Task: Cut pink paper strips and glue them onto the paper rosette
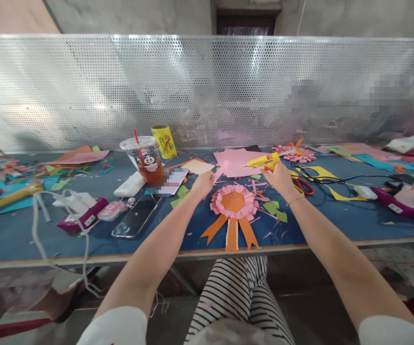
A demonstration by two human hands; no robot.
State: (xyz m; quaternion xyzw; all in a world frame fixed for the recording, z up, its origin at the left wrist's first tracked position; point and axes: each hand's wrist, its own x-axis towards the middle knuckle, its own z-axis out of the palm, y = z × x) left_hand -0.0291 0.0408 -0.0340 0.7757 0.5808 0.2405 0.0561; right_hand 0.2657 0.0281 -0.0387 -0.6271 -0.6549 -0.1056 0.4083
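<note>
Currently, a yellow glue gun (262, 161) is being gripped by the right hand (277, 176), which is curled around the handle, and its nozzle is being pointed leftward above a pink sheet (233, 163). Apparently, a narrow pink strip (219, 174) is being pinched by the left hand (203, 185), though the exact contact is too small to be made out. Nearer the front edge of the tabletop (9, 239), a pink and orange rosette (233, 202) is being supported flat, touched by neither hand. For neat gluing, it is judged best if the strip is being held taut, a thin bead is being laid slowly, and skin is being kept clear of the hot nozzle. On the plastic cup (151, 164), a snowman figure is being displayed; on the yellow roll (164, 141), red and dark print is being shown, with no words being made legible.
</note>
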